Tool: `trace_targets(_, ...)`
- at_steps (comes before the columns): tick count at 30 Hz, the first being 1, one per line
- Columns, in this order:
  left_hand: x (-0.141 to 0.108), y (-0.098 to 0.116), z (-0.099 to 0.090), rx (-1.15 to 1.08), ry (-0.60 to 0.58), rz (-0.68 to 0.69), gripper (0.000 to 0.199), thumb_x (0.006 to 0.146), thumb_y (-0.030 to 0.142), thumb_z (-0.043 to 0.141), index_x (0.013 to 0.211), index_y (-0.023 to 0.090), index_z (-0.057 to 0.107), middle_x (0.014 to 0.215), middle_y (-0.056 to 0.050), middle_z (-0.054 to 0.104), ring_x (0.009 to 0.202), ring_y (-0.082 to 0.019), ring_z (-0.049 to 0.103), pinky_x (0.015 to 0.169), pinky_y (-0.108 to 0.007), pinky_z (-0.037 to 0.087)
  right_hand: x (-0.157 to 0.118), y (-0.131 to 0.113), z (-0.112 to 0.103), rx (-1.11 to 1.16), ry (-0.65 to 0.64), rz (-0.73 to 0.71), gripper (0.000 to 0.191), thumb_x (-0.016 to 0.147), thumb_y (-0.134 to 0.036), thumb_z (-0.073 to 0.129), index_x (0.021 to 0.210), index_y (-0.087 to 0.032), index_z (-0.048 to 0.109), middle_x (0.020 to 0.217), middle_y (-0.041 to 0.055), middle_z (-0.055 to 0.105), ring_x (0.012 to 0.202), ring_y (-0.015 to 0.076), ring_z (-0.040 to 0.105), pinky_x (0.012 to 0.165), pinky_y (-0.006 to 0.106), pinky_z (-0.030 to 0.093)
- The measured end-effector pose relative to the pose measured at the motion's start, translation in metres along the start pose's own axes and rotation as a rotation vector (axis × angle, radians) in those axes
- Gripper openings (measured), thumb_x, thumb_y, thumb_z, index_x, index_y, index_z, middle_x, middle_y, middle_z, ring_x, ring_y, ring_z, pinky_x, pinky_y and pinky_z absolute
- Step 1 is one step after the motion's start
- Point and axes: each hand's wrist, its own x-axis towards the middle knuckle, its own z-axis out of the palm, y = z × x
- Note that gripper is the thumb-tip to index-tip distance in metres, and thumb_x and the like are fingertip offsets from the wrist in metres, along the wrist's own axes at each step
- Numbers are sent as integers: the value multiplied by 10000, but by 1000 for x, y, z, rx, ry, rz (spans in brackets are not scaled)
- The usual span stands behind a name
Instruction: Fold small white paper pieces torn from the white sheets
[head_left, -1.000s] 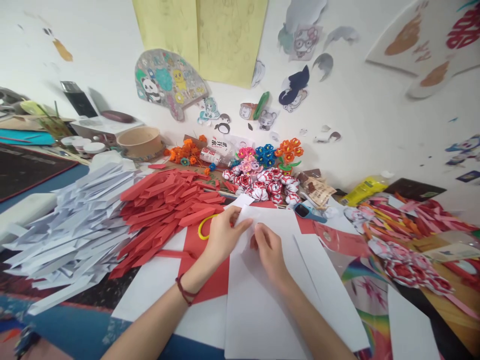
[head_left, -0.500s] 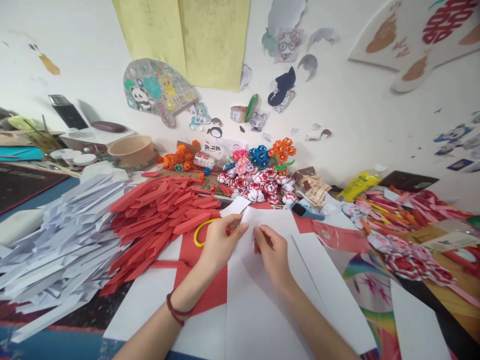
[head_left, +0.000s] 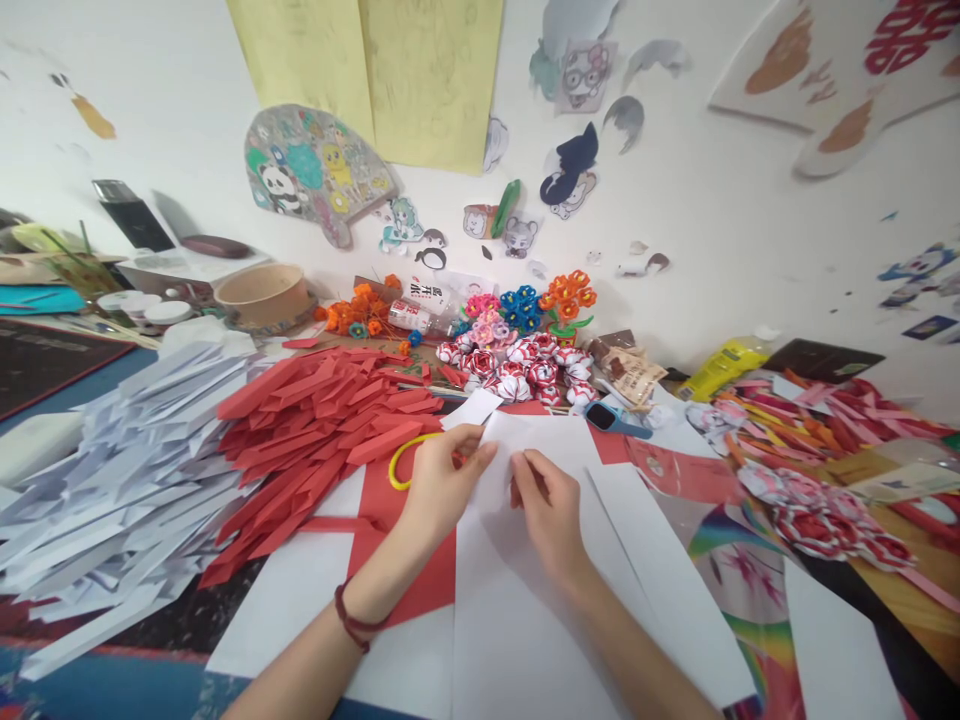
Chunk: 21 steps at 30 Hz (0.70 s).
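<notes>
My left hand [head_left: 442, 478], with a dark red cord bracelet on the wrist, is closed, thumb against fingers, on a piece of white paper [head_left: 504, 438]. Across from it, the fingertips of my right hand [head_left: 551, 508] pinch the same paper. Its outline blends into the large white sheets [head_left: 517, 620] beneath, so its full shape is hard to make out. Red paper [head_left: 427, 575] shows under my left forearm. A yellow loop handle [head_left: 400, 468] lies just left of my left hand, the rest of it hidden.
On the left are heaps of folded white strips [head_left: 142, 470] and red strips [head_left: 330, 420]. Red-and-white paper flowers [head_left: 525, 368] stand behind my hands, near a blue watch [head_left: 616, 420]. At the right lie coloured strips [head_left: 795, 430], more paper flowers [head_left: 825, 520] and a yellow bottle [head_left: 724, 368].
Both hands keep their hold on the white paper, the right hand shifting very slightly to the right. The whole view has moved a little.
</notes>
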Motion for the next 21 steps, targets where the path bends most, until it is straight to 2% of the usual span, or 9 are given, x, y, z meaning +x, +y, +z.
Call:
trace_targets(14,-2,0,2,16,-29,-8,269,827,392,564,851,146,668,777,-37,695,694,-149,606,607,-214,461,0,-1,-3,-35,69,-9,404,915,-408,484,577,-195,418,518,-42,405,493,100,419,495,228,309)
trace_targets(21,-2,-1,1,9,-27,10,258,821,378,580,870,145,678,796,-46,695,697,-149,602,604,-216,459,0,-2,-3,-19,61,-7,398,912,-414,485,584,-191,441,523,-41,419,493,98,427,496,223,325)
